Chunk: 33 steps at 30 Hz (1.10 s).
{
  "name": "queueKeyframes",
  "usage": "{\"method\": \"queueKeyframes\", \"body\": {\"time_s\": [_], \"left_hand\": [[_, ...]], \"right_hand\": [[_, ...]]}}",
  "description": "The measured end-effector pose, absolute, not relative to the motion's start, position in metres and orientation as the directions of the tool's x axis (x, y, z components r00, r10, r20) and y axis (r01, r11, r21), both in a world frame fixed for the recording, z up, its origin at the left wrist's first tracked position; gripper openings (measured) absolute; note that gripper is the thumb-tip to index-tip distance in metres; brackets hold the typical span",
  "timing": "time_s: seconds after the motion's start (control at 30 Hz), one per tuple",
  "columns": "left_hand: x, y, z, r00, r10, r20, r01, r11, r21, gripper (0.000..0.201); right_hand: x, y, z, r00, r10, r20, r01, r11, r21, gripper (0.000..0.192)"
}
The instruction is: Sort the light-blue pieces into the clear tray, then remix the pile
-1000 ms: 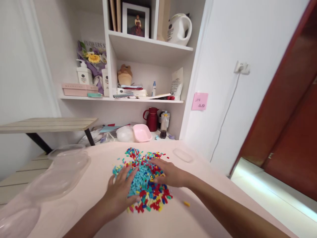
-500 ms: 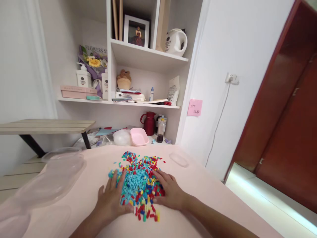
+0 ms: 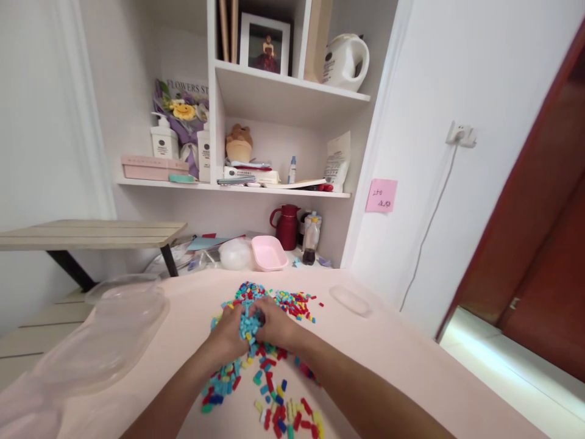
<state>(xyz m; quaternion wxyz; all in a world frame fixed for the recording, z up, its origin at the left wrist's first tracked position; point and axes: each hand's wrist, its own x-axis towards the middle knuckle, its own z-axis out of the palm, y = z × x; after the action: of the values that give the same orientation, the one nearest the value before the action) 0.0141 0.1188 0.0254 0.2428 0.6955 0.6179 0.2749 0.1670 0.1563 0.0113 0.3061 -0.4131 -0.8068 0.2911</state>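
A heap of small coloured plastic pieces (image 3: 267, 390), red, blue, turquoise, yellow and green, is spread over the pink table (image 3: 402, 366). My left hand (image 3: 228, 332) and my right hand (image 3: 274, 326) are cupped close together over the far part of the heap. Both hands press a clump of mostly turquoise pieces (image 3: 249, 320) between them. Loose pieces lie scattered beneath my forearms and beyond my fingers.
Clear plastic containers (image 3: 114, 329) sit at the table's left, and a small clear lid (image 3: 350, 299) lies at the right. Behind the table stand a pink tub (image 3: 269, 253), a red jug (image 3: 287, 225) and white shelves. A wooden bench (image 3: 91, 231) stands left.
Both hands have moved away from me and closed together, gathering a clump of pieces between them. More loose pieces now lie scattered near me under my forearms.
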Motion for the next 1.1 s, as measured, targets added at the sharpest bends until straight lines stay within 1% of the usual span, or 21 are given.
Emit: {"method": "queueKeyframes", "body": {"time_s": [0.03, 0.07, 0.1, 0.2, 0.27, 0.33, 0.4, 0.5, 0.6, 0.63, 0.7, 0.77, 0.8, 0.83, 0.87, 0.9, 0.93, 0.97, 1.03, 1.1], "left_hand": [[0.016, 0.12, 0.028, 0.102, 0.993, 0.064, 0.684, -0.117, 0.72, 0.05], [0.018, 0.12, 0.033, 0.107, 0.993, 0.052, 0.639, -0.109, 0.761, 0.047], [0.02, 0.121, 0.038, 0.101, 0.994, 0.035, 0.595, -0.089, 0.799, 0.046], [0.027, 0.119, 0.056, 0.043, 0.998, -0.043, 0.46, 0.018, 0.888, 0.049], [0.031, 0.117, 0.067, 0.023, 0.997, -0.071, 0.358, 0.058, 0.932, 0.051], [0.035, 0.115, 0.074, 0.017, 0.996, -0.093, 0.269, 0.085, 0.959, 0.051], [0.036, 0.112, 0.078, 0.017, 0.993, -0.121, 0.217, 0.114, 0.969, 0.054], [0.033, 0.103, 0.082, 0.002, 0.986, -0.165, 0.219, 0.161, 0.962, 0.064], [0.022, 0.089, 0.087, -0.066, 0.982, -0.177, 0.289, 0.189, 0.939, 0.07], [0.016, 0.084, 0.089, -0.091, 0.982, -0.165, 0.316, 0.185, 0.93, 0.07], [0.004, 0.074, 0.088, -0.134, 0.984, -0.119, 0.374, 0.161, 0.913, 0.062], [-0.01, 0.065, 0.08, -0.182, 0.982, -0.052, 0.454, 0.131, 0.882, 0.051], [-0.017, 0.061, 0.074, -0.182, 0.983, 0.036, 0.599, 0.082, 0.797, 0.047], [-0.023, 0.058, 0.067, -0.186, 0.977, 0.106, 0.724, 0.064, 0.687, 0.043], [-0.028, 0.055, 0.058, -0.176, 0.971, 0.159, 0.816, 0.054, 0.576, 0.042], [-0.032, 0.053, 0.049, -0.169, 0.97, 0.175, 0.87, 0.064, 0.489, 0.042], [-0.035, 0.052, 0.04, -0.166, 0.972, 0.168, 0.9, 0.08, 0.429, 0.045], [-0.037, 0.052, 0.031, -0.184, 0.973, 0.14, 0.91, 0.114, 0.4, 0.049], [-0.037, 0.057, 0.015, -0.223, 0.972, 0.072, 0.904, 0.178, 0.389, 0.057], [-0.034, 0.067, 0.002, -0.256, 0.964, 0.069, 0.899, 0.211, 0.383, 0.06]], "right_hand": [[0.164, 0.158, 0.018, -0.446, 0.86, 0.248, 0.479, 0.464, -0.746, 0.041], [0.163, 0.159, 0.026, -0.431, 0.874, 0.224, 0.473, 0.43, -0.769, 0.04], [0.163, 0.16, 0.036, -0.437, 0.884, 0.167, 0.484, 0.387, -0.785, 0.039], [0.171, 0.162, 0.063, -0.443, 0.892, 0.088, 0.499, 0.327, -0.803, 0.04], [0.18, 0.161, 0.077, -0.424, 0.904, 0.05, 0.53, 0.293, -0.796, 0.043], [0.19, 0.157, 0.085, -0.408, 0.913, 0.014, 0.569, 0.267, -0.777, 0.045], [0.2, 0.15, 0.088, -0.401, 0.916, -0.008, 0.596, 0.255, -0.761, 0.048], [0.219, 0.134, 0.087, -0.387, 0.922, 0.006, 0.609, 0.261, -0.749, 0.053], [0.247, 0.111, 0.08, -0.364, 0.931, 0.016, 0.633, 0.26, -0.729, 0.056], [0.259, 0.101, 0.077, -0.361, 0.932, 0.039, 0.643, 0.279, -0.714, 0.054], [0.287, 0.08, 0.068, -0.434, 0.893, 0.123, 0.663, 0.409, -0.626, 0.054], [0.319, 0.057, 0.057, -0.474, 0.866, 0.157, 0.727, 0.486, -0.485, 0.067], [0.335, 0.046, 0.051, -0.485, 0.861, 0.156, 0.761, 0.503, -0.409, 0.074], [0.349, 0.035, 0.045, -0.49, 0.859, 0.15, 0.788, 0.51, -0.346, 0.079], [0.361, 0.025, 0.039, -0.495, 0.859, 0.128, 0.805, 0.509, -0.304, 0.084], [0.371, 0.017, 0.033, -0.482, 0.869, 0.11, 0.822, 0.492, -0.286, 0.087], [0.377, 0.011, 0.028, -0.473, 0.878, 0.081, 0.833, 0.475, -0.283, 0.088], [0.38, 0.007, 0.022, -0.465, 0.884, 0.056, 0.84, 0.46, -0.287, 0.085], [0.373, 0.007, 0.013, -0.458, 0.889, 0.023, 0.844, 0.443, -0.303, 0.074], [0.353, 0.016, 0.005, -0.443, 0.896, 0.044, 0.843, 0.432, -0.319, 0.069]]}}
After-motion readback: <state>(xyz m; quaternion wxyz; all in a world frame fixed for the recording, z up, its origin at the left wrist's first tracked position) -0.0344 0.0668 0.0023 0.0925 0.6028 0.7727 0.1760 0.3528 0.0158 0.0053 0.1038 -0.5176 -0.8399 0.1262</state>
